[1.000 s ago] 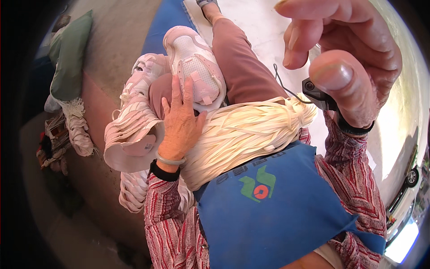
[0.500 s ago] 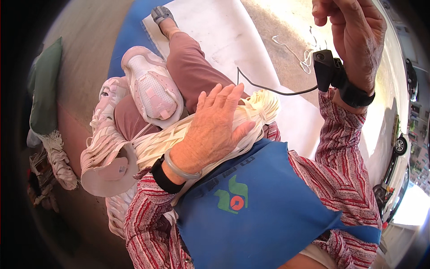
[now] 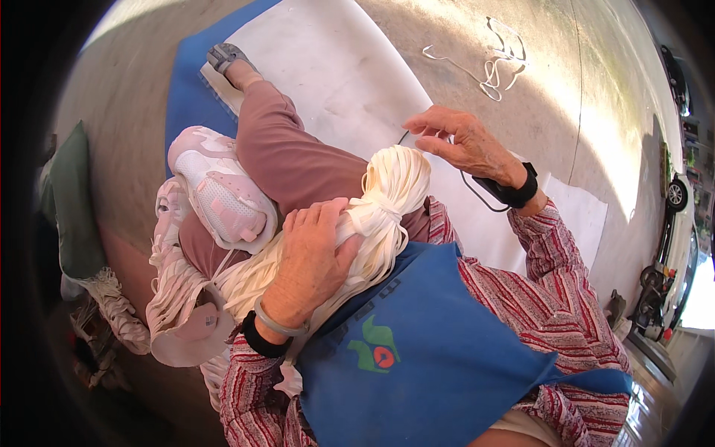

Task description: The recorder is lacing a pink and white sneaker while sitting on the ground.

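Across my lap lies a thick bundle of flat cream laces (image 3: 398, 182), tied round near its looped end. My left hand (image 3: 309, 253) lies over the bundle, fingers bent round it and thumb on the near side. Past the looped end, my right hand (image 3: 473, 145) is raised and apart from the bundle. Its fingers are loosely bent and the thumb stands away from them, with nothing seen held. Beside the bundle on my left are pink and white shoe uppers (image 3: 223, 197), with more laced pieces (image 3: 190, 316) below them.
A blue apron (image 3: 439, 350) covers my lap. White sheeting (image 3: 335, 59) over blue cloth (image 3: 182, 97) lies under my outstretched leg. Loose white cord (image 3: 490, 78) rests on the concrete floor. A green cushion (image 3: 74, 201) is at far left, and a white vehicle (image 3: 681, 231) at far right.
My right hand has come down and left, toward the looped end of the bundle. My left hand has settled from flat, stretched fingers to bent ones round the laces.
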### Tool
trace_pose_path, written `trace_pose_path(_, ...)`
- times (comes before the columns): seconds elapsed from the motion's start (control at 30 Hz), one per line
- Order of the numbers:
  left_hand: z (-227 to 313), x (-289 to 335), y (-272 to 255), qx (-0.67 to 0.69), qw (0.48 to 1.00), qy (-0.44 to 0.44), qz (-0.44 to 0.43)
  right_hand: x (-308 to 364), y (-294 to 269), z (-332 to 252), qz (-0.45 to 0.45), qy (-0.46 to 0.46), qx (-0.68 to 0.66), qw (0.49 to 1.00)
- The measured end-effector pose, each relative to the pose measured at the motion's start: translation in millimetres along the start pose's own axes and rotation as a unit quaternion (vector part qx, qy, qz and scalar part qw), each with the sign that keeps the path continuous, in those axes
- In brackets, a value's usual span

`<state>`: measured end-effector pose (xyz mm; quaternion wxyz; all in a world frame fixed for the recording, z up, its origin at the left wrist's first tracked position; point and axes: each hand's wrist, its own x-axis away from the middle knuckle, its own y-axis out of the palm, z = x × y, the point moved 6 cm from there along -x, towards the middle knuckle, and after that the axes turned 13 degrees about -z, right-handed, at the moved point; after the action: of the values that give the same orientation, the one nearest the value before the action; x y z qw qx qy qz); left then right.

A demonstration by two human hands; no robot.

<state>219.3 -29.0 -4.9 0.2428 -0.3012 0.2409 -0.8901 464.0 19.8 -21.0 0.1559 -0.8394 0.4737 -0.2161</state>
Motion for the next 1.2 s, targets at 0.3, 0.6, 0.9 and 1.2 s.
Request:
trace_pose_path(0.3,38,-27,19,-0.114,0.992,0.033,0.049,-5,21,13,-0.081,-0.023,-0.016,0.996)
trace_pose_path(0.6,41,-36,14,-0.108,0.993,0.028,0.036,-3,17,2,-0.094,-0.047,0.046,0.993)
trace_pose_path(0.9,31,-42,28,-0.189,0.978,0.064,0.064,-2,28,-5,0.079,-0.051,0.033,0.995)
trace_pose_path(1.2,39,-53,38,-0.214,0.964,0.133,0.082,46,-102,104,0.364,0.114,-0.345,0.858)
